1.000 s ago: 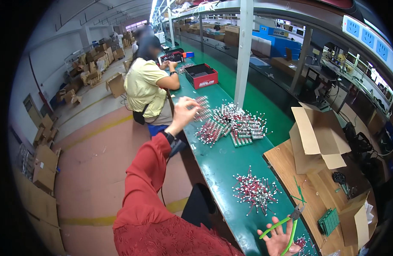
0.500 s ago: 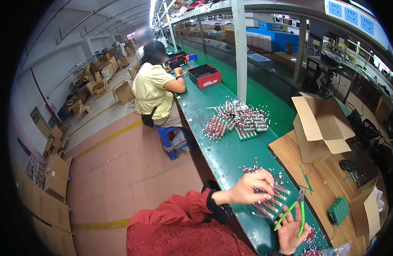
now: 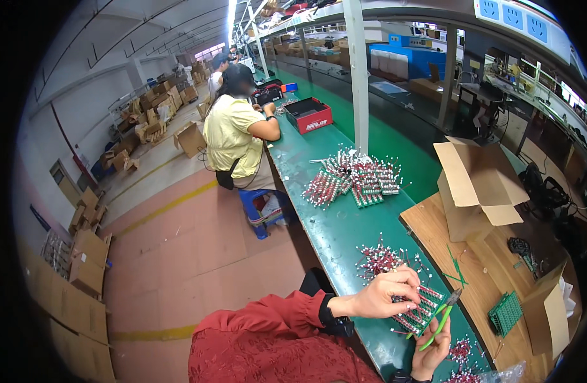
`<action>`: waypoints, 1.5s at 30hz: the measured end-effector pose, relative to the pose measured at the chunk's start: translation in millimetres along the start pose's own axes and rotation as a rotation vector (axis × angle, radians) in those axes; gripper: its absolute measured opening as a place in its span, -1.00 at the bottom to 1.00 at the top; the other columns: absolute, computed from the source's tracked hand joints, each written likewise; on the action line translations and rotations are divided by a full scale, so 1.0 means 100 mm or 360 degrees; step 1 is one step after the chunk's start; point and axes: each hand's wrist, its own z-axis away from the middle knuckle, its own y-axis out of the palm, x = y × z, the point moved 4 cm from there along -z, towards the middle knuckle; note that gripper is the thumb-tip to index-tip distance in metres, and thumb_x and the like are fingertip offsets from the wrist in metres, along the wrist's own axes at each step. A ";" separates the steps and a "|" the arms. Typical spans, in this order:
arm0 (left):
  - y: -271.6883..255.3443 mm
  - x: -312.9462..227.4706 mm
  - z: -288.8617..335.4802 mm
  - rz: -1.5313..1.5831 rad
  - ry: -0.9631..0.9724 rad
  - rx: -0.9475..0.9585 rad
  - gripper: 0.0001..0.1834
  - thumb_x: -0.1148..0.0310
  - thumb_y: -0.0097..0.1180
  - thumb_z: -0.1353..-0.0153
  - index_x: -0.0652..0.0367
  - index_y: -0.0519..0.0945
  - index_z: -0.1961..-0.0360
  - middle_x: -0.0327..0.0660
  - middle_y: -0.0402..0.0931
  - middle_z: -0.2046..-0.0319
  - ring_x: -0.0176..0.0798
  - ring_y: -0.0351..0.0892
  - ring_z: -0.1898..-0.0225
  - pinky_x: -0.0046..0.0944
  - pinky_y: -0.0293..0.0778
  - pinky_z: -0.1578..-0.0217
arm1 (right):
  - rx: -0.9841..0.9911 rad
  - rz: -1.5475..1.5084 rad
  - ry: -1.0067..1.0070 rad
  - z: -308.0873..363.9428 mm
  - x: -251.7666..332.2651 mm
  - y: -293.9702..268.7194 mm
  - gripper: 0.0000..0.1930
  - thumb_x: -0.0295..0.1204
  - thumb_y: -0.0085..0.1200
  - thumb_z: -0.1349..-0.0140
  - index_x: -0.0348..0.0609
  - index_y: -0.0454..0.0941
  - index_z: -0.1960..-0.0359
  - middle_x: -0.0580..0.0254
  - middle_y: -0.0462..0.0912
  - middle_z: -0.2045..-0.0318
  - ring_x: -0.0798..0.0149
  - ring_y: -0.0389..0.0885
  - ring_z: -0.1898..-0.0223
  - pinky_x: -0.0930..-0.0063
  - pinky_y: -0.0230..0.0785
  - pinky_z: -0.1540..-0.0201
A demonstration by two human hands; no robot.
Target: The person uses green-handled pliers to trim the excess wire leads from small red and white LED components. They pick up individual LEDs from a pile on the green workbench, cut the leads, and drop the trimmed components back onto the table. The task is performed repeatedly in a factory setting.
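Note:
A green circuit-board panel (image 3: 427, 311) with rows of red wires lies at the near part of the bench. My left hand (image 3: 389, 293) reaches across it, thumb and fingers pinched low over the wires; what is between the fingertips is too small to make out. At the panel's near right edge, my right hand (image 3: 434, 350) is closed round the green-handled cutters (image 3: 445, 319), jaws pointing up and away. Whether its fingers also touch the panel is hidden. Loose red wires with white ends (image 3: 378, 258) lie just beyond my left hand.
More wired boards (image 3: 364, 179) are piled farther along the green bench (image 3: 293, 172). To the right, a wooden board (image 3: 427, 223) bears an open carton (image 3: 462, 210) and green bare panels (image 3: 505, 314). A metal post (image 3: 358, 83) rises behind the pile. A co-worker (image 3: 236, 137) sits far left.
My right hand's fingers have gone from spread to curled round the cutters. My left hand has moved slightly lower over the panel, and the panel has shifted a little to the right.

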 end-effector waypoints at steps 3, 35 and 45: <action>0.04 -0.03 0.00 0.0000 0.0004 -0.0004 -0.88 0.55 0.30 0.03 0.23 0.65 0.41 -0.19 0.46 0.34 -0.10 0.43 0.13 -0.13 0.36 0.08 | -0.0134 0.0113 -0.0113 -0.01 0.01 -0.10 -0.33 -0.49 -0.25 -0.10 -0.22 0.02 -0.34 -0.13 0.46 -0.06 0.11 0.56 0.03 0.32 0.55 0.18; 0.05 0.07 0.08 0.0015 -0.0013 -0.0048 -0.28 0.31 0.31 -0.01 0.30 0.34 -0.21 0.10 0.17 -0.26 0.10 0.16 -0.30 0.03 0.11 -0.26 | -0.0107 -0.0153 0.0151 0.08 -0.01 -0.18 -0.30 -0.67 -0.04 -0.08 -0.28 0.04 -0.32 0.04 0.44 -0.05 0.18 0.52 0.06 0.40 0.47 0.12; 0.39 0.36 0.43 0.0957 -0.0853 0.0308 0.28 0.21 0.47 0.14 0.11 -0.25 -0.41 0.00 -0.17 -0.40 -0.12 -0.10 -0.41 -0.14 -0.08 -0.35 | -0.0099 0.0293 0.0054 0.04 -0.04 -0.17 -0.18 -0.73 0.02 -0.06 -0.28 -0.09 -0.38 0.01 0.41 -0.09 0.21 0.46 -0.04 0.38 0.30 -0.11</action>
